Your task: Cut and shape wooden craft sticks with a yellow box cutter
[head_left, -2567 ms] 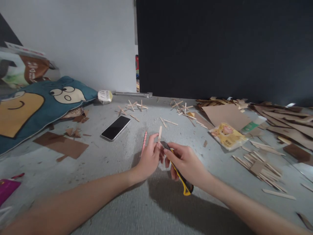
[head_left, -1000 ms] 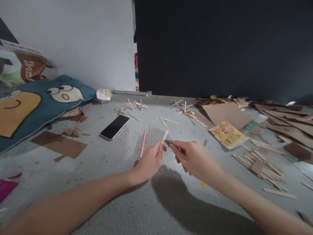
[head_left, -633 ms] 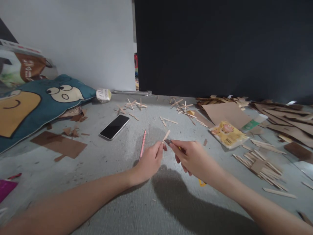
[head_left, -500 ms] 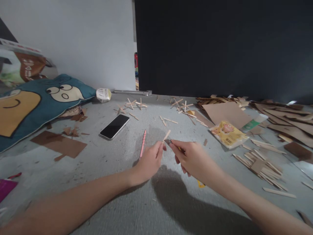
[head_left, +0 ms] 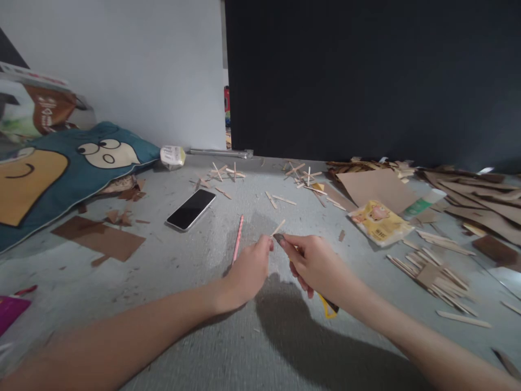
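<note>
My left hand (head_left: 250,269) is closed on a thin wooden craft stick (head_left: 278,227), whose pale end sticks out past the fingertips. In my right hand (head_left: 313,260) is a utility knife (head_left: 329,307) with a yellow and black handle, its rear end showing below the palm. The knife's grey tip meets or nearly meets the stick beside my left fingers; exact contact is too small to make out. A pink patterned pencil (head_left: 237,239) lies just left of my left hand, partly hidden by it.
A phone (head_left: 191,209) lies to the left, near a cardboard piece (head_left: 100,238) and a blue cushion (head_left: 81,163). Crossed sticks (head_left: 299,172) stand at the back. On the right are a yellow packet (head_left: 378,221), a glue tube (head_left: 425,202) and loose craft sticks (head_left: 431,274).
My right hand has turned slightly, and more of the knife's yellow handle end shows below it. The stick sits at a slightly different angle between the hands.
</note>
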Available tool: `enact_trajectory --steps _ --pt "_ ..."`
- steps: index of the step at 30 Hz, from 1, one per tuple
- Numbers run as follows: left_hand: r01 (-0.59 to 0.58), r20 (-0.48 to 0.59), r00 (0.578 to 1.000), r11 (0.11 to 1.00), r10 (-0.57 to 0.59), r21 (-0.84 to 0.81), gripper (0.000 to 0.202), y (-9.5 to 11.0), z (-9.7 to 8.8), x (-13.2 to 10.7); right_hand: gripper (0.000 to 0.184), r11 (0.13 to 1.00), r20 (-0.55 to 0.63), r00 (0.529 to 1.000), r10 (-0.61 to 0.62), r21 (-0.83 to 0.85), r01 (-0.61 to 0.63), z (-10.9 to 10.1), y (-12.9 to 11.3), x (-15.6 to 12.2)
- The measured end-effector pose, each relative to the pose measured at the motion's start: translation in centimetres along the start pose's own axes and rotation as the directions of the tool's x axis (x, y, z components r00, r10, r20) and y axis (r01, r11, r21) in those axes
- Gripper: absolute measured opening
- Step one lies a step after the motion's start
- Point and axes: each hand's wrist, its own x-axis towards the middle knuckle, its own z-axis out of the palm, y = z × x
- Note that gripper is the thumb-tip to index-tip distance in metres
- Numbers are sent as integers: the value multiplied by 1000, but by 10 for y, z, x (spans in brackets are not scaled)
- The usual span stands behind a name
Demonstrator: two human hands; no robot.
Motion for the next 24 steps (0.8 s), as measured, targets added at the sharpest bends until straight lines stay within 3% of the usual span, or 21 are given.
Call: enact_trajectory --steps 17,24 --pt "-3 23 1000 996 1 94 29 -1 1 0 29 970 140 990 31 236 -64 -7 -2 5" --pt "27 -10 1000 1000 -27 13 26 3 0 2 30 920 158 983 91 365 -144 -2 -3 7"
